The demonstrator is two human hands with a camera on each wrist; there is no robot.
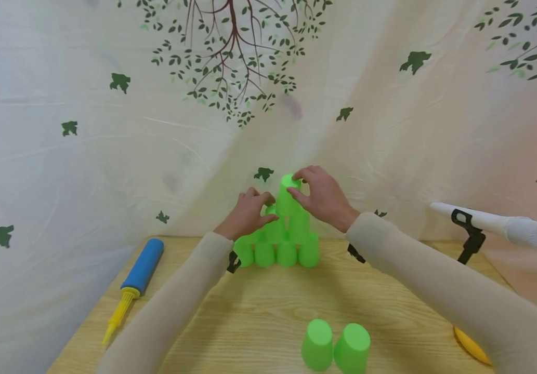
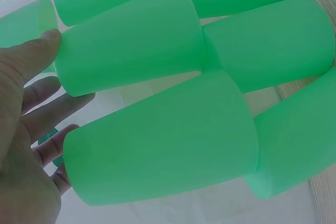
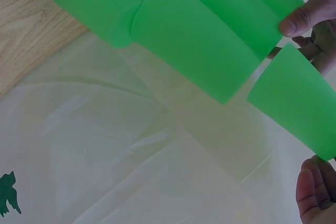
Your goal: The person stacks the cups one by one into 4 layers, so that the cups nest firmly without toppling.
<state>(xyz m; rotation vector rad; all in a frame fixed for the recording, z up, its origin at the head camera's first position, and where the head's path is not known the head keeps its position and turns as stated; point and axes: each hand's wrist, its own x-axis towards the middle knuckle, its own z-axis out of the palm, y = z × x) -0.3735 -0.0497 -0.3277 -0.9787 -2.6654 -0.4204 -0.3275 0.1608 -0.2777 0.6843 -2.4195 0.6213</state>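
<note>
Upside-down green plastic cups stand stacked in rows at the back of the table, four-sided view partly hidden by the left hand. My right hand (image 1: 324,197) pinches the base of another cup (image 1: 287,200) between thumb and fingers; in the right wrist view a narrow gap shows between this cup (image 3: 296,100) and the row beneath. My left hand (image 1: 247,210) lies at the stack's left side. Its thumb (image 2: 44,45) touches the top edge of a second-row cup (image 2: 128,40), with the other fingers fairly straight behind and beside it.
Two upturned green cups (image 1: 317,345) stand at the table's front. A blue and yellow hand pump (image 1: 144,267) lies at left. On the right a white microphone (image 1: 493,221) sits on a black holder. A printed curtain (image 1: 193,156) hangs behind the stack.
</note>
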